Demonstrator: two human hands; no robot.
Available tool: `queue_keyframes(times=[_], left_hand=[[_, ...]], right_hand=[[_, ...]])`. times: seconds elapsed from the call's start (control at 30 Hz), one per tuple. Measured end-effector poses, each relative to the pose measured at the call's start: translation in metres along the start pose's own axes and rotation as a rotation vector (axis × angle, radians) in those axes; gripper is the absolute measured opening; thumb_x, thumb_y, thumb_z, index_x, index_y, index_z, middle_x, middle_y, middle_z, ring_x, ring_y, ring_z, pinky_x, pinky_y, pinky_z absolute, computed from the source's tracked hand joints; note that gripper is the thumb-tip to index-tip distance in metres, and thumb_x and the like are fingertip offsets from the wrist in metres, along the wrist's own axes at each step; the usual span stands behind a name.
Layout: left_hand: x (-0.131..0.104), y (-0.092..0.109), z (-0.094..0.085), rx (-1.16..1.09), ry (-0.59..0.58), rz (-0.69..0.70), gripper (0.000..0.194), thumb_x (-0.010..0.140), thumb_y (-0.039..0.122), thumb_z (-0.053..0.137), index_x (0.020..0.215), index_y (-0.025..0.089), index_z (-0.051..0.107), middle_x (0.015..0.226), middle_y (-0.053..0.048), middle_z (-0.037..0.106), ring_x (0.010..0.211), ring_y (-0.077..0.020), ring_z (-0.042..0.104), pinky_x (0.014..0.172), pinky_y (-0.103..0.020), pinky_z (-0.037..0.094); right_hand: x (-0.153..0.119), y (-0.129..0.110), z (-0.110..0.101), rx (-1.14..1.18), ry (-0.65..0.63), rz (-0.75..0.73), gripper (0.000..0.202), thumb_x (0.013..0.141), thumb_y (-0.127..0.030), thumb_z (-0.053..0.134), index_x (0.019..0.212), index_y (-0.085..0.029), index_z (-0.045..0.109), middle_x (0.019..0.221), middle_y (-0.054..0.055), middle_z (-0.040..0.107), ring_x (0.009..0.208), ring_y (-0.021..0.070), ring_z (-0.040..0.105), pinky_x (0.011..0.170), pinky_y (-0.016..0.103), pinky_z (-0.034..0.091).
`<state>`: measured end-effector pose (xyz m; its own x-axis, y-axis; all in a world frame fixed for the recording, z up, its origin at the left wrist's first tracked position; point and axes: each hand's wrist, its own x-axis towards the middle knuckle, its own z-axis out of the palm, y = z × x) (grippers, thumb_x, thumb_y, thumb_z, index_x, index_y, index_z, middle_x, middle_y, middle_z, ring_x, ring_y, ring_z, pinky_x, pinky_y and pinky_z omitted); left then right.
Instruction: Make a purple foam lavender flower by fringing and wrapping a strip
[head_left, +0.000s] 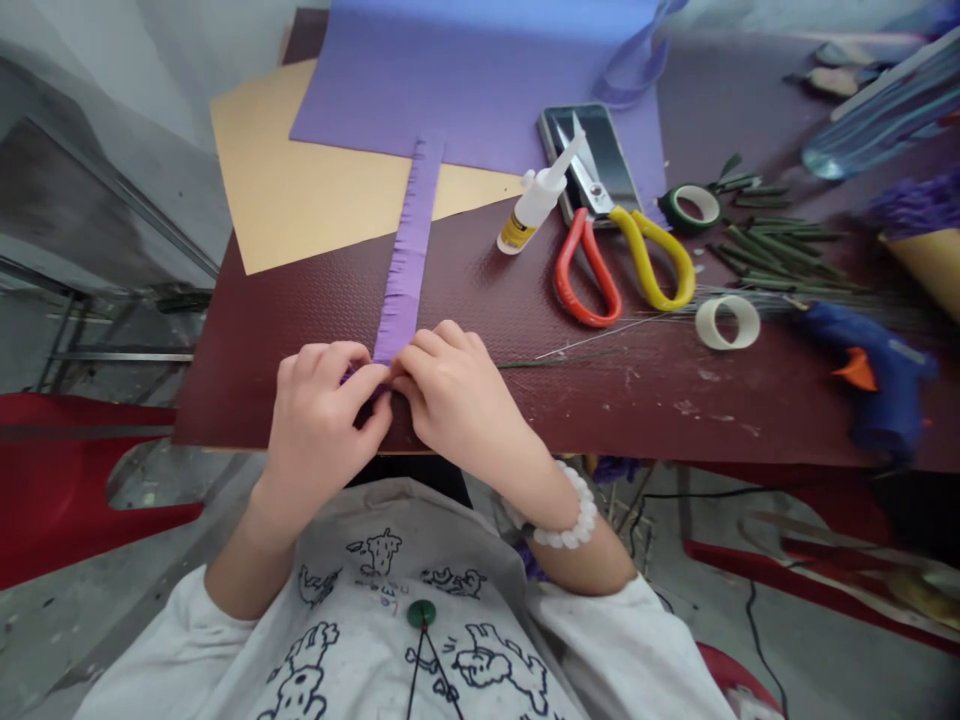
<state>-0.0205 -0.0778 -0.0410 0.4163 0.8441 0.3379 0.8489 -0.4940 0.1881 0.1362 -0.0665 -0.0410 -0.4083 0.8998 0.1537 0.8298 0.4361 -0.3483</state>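
A long purple paper strip (409,255), with small cuts along its left edge, runs from the purple sheet down to my hands near the table's front edge. My left hand (322,430) is closed round the strip's near end, where a bit of bunched purple paper shows between the fingers. Close against it, my right hand (454,385) pinches the same end with thumb and fingertips. A thin green wire stem (540,363) reaches out to the right from behind my right hand. How the paper and the stem meet is hidden by my fingers.
Beyond my hands lie a purple sheet (465,80) and tan paper (300,170). A glue bottle (529,215), scissors (596,200) on a phone (600,135), green tape (691,207), white tape (727,323), cut green stems (780,250) and a blue glue gun (877,370) lie to the right.
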Motion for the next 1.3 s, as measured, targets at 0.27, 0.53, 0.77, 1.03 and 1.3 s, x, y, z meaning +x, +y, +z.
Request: queue_keyframes(times=[0.27, 0.53, 0.77, 1.03, 1.3], left_hand=[[0.008, 0.002, -0.003, -0.01, -0.035, -0.093, 0.013, 0.083, 0.021, 0.055, 0.086, 0.019, 0.068, 0.088, -0.005, 0.063, 0.087, -0.0232, 0.054, 0.075, -0.038, 0.041], [0.023, -0.003, -0.004, -0.115, -0.18, -0.177, 0.009, 0.078, 0.021, 0.056, 0.074, 0.019, 0.064, 0.082, -0.002, 0.065, 0.083, -0.0213, 0.055, 0.076, -0.038, 0.041], [0.009, -0.002, -0.006, -0.056, -0.092, -0.114, 0.016, 0.08, 0.024, 0.057, 0.095, 0.02, 0.061, 0.095, -0.005, 0.064, 0.09, -0.0237, 0.055, 0.076, -0.038, 0.04], [-0.01, -0.005, -0.008, -0.025, 0.023, 0.024, 0.01, 0.083, 0.022, 0.058, 0.086, 0.023, 0.067, 0.091, -0.004, 0.065, 0.086, -0.0214, 0.057, 0.079, -0.039, 0.041], [-0.001, -0.001, -0.004, -0.062, -0.039, -0.059, 0.011, 0.083, 0.021, 0.056, 0.084, 0.021, 0.067, 0.083, -0.003, 0.065, 0.082, -0.0213, 0.055, 0.074, -0.037, 0.039]], right_hand=[[-0.012, 0.005, 0.005, 0.108, 0.146, -0.028, 0.018, 0.092, -0.022, 0.049, 0.089, -0.018, 0.066, 0.09, 0.005, 0.067, 0.087, 0.0195, 0.049, 0.075, 0.035, 0.034], [-0.012, 0.01, 0.009, -0.067, 0.229, -0.161, 0.024, 0.094, -0.023, 0.045, 0.087, -0.018, 0.067, 0.09, 0.006, 0.065, 0.085, 0.0198, 0.045, 0.074, 0.035, 0.034], [-0.005, 0.006, 0.008, 0.005, 0.066, -0.082, 0.024, 0.092, -0.017, 0.042, 0.085, -0.014, 0.064, 0.083, 0.009, 0.059, 0.082, 0.0207, 0.043, 0.072, 0.035, 0.035], [-0.003, 0.002, -0.004, 0.156, -0.085, 0.017, 0.014, 0.087, -0.018, 0.052, 0.078, -0.016, 0.062, 0.081, 0.005, 0.063, 0.082, 0.0194, 0.048, 0.073, 0.034, 0.032], [-0.021, 0.004, 0.004, 0.174, 0.124, -0.019, 0.015, 0.091, -0.023, 0.049, 0.096, -0.017, 0.061, 0.091, 0.006, 0.061, 0.086, 0.019, 0.048, 0.076, 0.034, 0.037]])
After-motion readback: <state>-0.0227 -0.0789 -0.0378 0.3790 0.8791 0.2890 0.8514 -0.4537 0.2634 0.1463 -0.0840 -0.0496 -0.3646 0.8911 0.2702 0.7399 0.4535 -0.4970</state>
